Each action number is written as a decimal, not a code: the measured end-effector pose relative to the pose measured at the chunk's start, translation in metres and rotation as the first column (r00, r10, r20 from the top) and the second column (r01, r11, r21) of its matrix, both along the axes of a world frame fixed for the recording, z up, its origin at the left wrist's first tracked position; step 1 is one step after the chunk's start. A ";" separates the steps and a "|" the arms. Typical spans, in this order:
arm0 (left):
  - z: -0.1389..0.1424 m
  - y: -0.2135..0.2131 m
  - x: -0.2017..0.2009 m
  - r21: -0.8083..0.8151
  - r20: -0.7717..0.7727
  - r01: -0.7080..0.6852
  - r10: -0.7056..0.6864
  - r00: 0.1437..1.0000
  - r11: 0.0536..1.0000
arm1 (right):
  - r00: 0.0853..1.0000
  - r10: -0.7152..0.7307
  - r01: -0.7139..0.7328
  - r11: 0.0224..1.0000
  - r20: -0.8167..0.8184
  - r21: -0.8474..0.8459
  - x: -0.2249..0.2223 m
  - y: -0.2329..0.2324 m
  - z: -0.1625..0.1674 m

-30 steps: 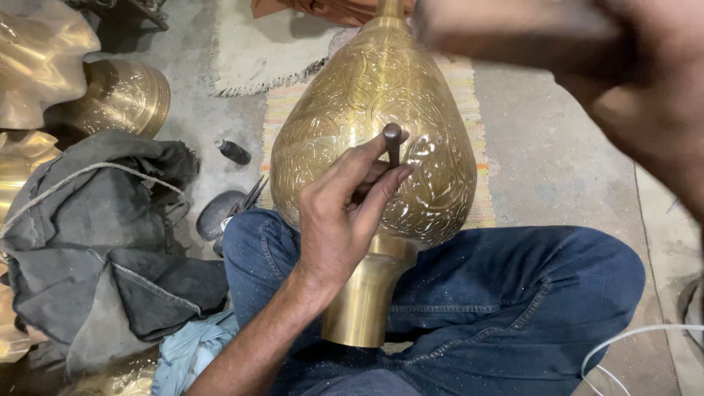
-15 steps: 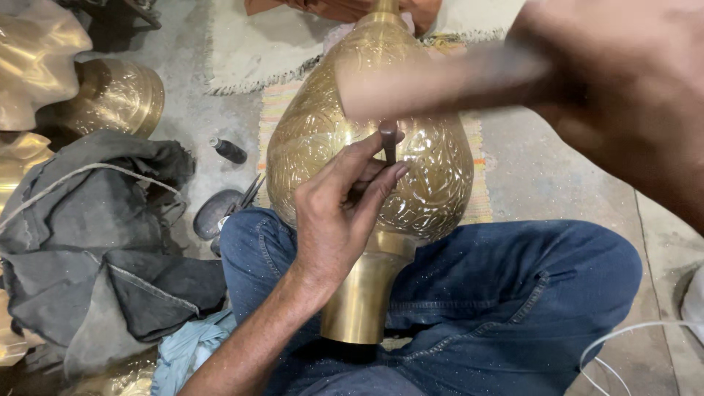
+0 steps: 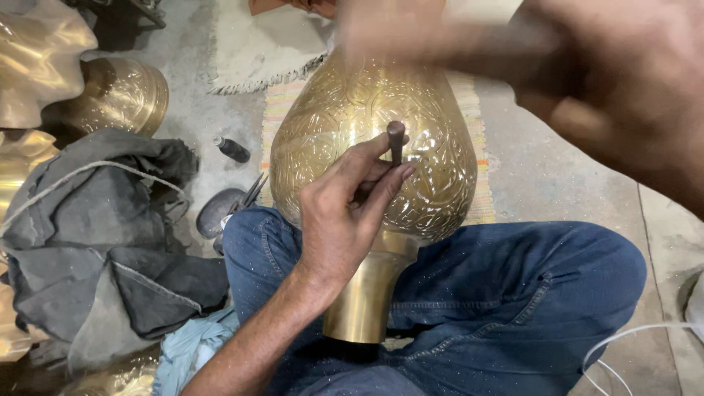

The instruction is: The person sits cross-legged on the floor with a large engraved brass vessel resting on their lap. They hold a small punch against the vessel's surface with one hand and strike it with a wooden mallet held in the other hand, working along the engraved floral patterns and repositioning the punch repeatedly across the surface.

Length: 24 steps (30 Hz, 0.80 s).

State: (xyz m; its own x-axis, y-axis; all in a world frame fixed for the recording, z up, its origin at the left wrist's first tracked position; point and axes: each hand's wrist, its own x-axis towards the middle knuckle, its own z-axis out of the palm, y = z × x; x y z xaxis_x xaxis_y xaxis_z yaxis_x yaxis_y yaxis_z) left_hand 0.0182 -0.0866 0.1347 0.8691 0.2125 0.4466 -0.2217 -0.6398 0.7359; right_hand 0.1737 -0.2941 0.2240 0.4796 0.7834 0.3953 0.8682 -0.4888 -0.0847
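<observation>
Grey concrete floor (image 3: 543, 176) w/ striped mat (image 3: 282, 110) under big brass vase (image 3: 352, 125), laid across blue-jeaned lap. Left hand (image 3: 341, 220) on vase belly, thumb & fingers pinching short dark punch (image 3: 396, 141), tip on engraved surface. Right hand (image 3: 609, 95) above vase, closed round blurred hammer handle (image 3: 433, 37). Vs. half a sec ago: hammer higher, punch head now uncovered, so prob. between blows, chasing ongoing. Vase: pear-shaped, polished, fine scroll engraving, plain flared neck. Left of vase: crumpled grey cloth (image 3: 95, 242), more brass pieces (image 3: 125, 92), small dark cylinder (image 3: 233, 149).
</observation>
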 end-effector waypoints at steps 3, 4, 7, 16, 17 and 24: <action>0.003 -0.001 0.000 0.038 0.035 -0.020 0.018 0.999 0.999 | 0.990 -0.009 0.015 0.999 -0.137 0.036 -0.003 0.003 0.003; 0.004 0.000 0.001 0.034 0.055 -0.014 0.012 0.998 0.999 | 0.999 -0.014 0.017 0.998 0.049 -0.060 -0.004 0.002 0.004; 0.008 -0.002 -0.001 0.003 0.052 -0.006 0.006 0.999 1.000 | 0.998 -0.004 0.010 0.996 0.061 -0.094 -0.005 0.004 0.003; 0.007 -0.002 -0.003 -0.034 0.024 -0.024 0.025 0.999 0.999 | 0.956 -0.127 0.132 0.991 -0.263 0.000 0.004 -0.005 -0.008; 0.006 -0.002 -0.002 -0.031 0.010 -0.028 0.029 1.000 0.999 | 0.874 -0.220 0.223 0.974 -0.433 -0.045 0.003 -0.004 -0.007; 0.002 -0.001 -0.001 0.019 0.047 -0.020 0.019 0.999 1.000 | 0.973 0.059 -0.042 0.996 -0.223 0.081 -0.008 0.008 0.008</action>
State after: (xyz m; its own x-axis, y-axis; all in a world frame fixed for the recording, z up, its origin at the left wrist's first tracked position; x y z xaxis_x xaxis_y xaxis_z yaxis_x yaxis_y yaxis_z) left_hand 0.0172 -0.0872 0.1365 0.8427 0.2200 0.4914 -0.2431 -0.6588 0.7119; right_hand 0.1660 -0.2856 0.2316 0.5237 0.7808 0.3408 0.8460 -0.4296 -0.3157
